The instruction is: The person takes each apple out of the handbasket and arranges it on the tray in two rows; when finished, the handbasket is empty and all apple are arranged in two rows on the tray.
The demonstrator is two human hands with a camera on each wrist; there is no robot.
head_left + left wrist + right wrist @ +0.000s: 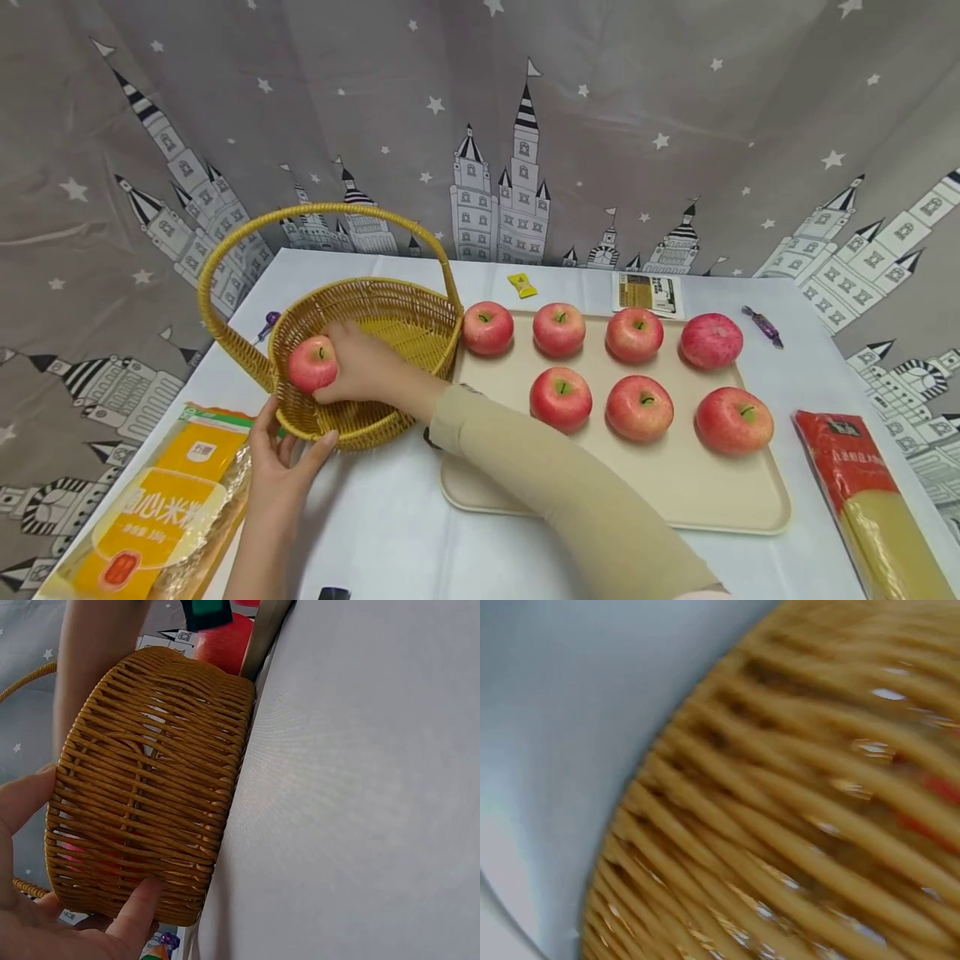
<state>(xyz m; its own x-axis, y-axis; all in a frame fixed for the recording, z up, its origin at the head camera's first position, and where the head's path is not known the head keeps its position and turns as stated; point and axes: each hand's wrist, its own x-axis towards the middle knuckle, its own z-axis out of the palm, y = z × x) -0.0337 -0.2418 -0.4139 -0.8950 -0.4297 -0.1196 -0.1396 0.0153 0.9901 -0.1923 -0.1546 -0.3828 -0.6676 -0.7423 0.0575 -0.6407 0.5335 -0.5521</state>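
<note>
A golden wicker basket point(390, 429) with a tall arched handle stands on the left of the table. My right hand point(367, 362) reaches inside it and grips a red apple point(306, 364) near the basket's left wall. At the near left edge, my left hand point(281, 471) holds the basket from outside. In the left wrist view, one finger point(142, 907) of that hand lies along the woven wall, and red shows through the weave. The right wrist view is blurred, with weave close up and the right hand out of sight. Several apples point(640, 408) sit on a beige tray point(540, 492).
Left of the basket lies an orange-and-yellow food packet point(161, 508). A red-and-yellow noodle packet point(873, 500) is right of the tray. Behind are a yellow candy point(522, 285) and a flat printed packet point(648, 294). Purple candies point(762, 327) lie at either side.
</note>
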